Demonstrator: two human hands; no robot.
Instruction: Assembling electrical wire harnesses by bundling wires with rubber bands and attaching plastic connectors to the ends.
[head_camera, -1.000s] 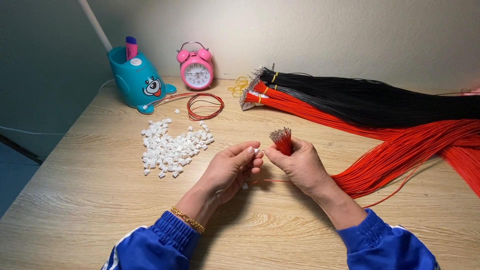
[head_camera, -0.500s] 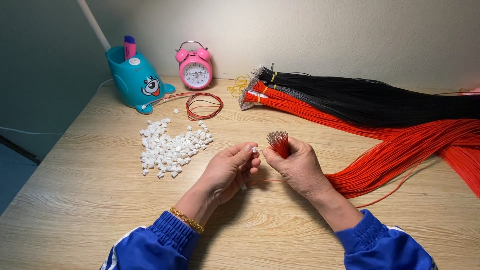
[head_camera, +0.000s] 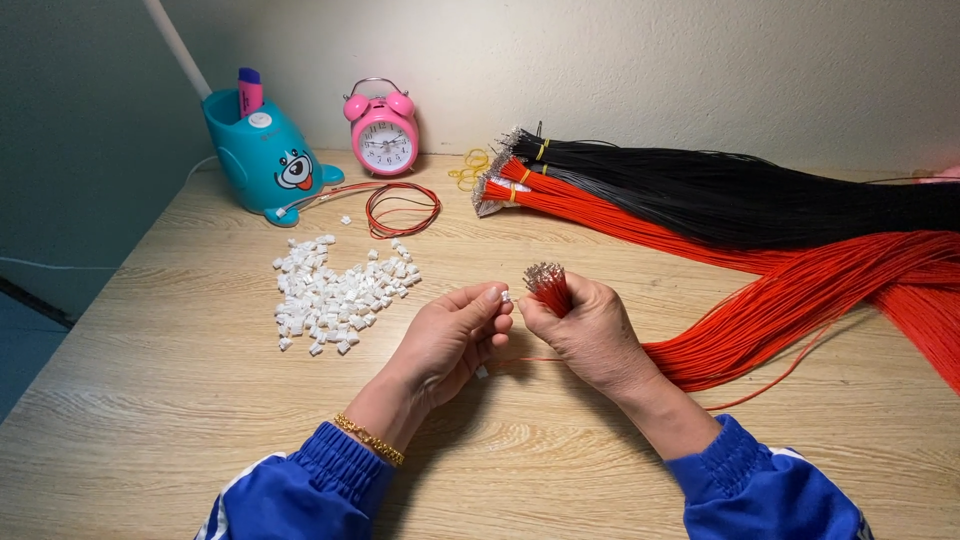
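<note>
Light wood-grain table (head_camera: 150, 400), plain pale wall (head_camera: 700, 60), teal side wall (head_camera: 80, 150).

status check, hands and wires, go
Left hand pinching small white connector. Right hand gripping bunch of red wires. Pile of white connectors lies left of hands, nothing between them.

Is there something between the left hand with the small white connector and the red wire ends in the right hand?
Nothing visible: the left hand holds the white connector right beside the red wire ends gripped in the right hand.
</note>
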